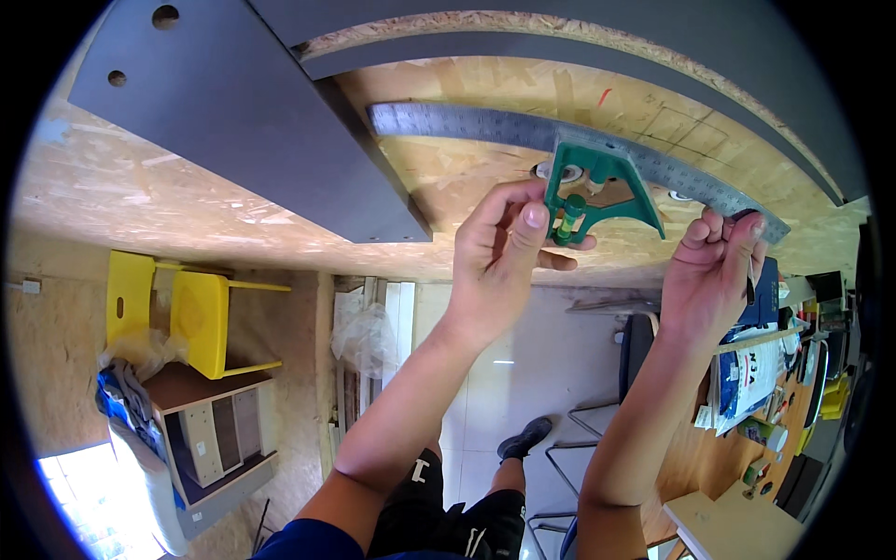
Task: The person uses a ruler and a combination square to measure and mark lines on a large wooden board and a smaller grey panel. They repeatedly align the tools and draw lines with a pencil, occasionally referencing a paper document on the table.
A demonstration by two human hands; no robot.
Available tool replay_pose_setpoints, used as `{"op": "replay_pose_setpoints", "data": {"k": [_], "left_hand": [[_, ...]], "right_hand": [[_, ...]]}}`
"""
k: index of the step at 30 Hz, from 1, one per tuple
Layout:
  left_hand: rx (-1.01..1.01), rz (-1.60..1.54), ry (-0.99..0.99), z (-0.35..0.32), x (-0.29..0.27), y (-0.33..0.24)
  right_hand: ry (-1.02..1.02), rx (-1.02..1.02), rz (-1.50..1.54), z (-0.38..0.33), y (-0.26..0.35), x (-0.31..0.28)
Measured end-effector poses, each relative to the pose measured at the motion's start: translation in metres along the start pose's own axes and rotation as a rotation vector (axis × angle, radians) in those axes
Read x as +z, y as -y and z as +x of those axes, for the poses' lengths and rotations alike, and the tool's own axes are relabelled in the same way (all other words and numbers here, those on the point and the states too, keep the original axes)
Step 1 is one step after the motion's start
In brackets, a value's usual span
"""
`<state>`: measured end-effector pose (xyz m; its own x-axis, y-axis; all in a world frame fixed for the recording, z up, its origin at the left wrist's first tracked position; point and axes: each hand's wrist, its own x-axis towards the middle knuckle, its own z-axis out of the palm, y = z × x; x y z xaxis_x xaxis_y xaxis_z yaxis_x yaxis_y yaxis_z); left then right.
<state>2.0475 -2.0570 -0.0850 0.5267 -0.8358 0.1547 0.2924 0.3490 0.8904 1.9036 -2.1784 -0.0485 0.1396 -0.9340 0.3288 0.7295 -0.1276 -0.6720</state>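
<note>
A combination square with a green head (642, 196) and a long steel ruler blade (467, 123) is held over a chipboard surface (411, 79). My left hand (495, 257) grips the left side of the head, thumb beside the yellow-green level vial (567, 220). At the blade's right end, my right hand (700, 275) pinches with thumb and fingers. A small dark object shows by the right thumb; its kind cannot be made out. Round metal fittings (571, 174) are partly hidden behind the square. Drawn lines (686, 131) and a red mark show on the chipboard.
A grey panel (243, 121) with two holes is at upper left; a grey board edge curves along the top. Yellow chairs (199, 322) and a small cabinet (224, 439) are at left. At right stands a cluttered wooden desk (709, 467) beside a dark metal-legged chair (639, 350).
</note>
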Motion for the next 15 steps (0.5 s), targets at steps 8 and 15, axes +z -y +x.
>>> {"op": "replay_pose_setpoints", "data": {"k": [8,15], "left_hand": [[0.195,0.082,0.028,0.01,-0.003,-0.008],[0.296,0.008,-0.11,0.019,0.003,-0.014]], "right_hand": [[0.018,-0.002,0.073,0.006,-0.003,0.01],[-0.06,-0.037,-0.156,0.008,0.001,0.035]]}}
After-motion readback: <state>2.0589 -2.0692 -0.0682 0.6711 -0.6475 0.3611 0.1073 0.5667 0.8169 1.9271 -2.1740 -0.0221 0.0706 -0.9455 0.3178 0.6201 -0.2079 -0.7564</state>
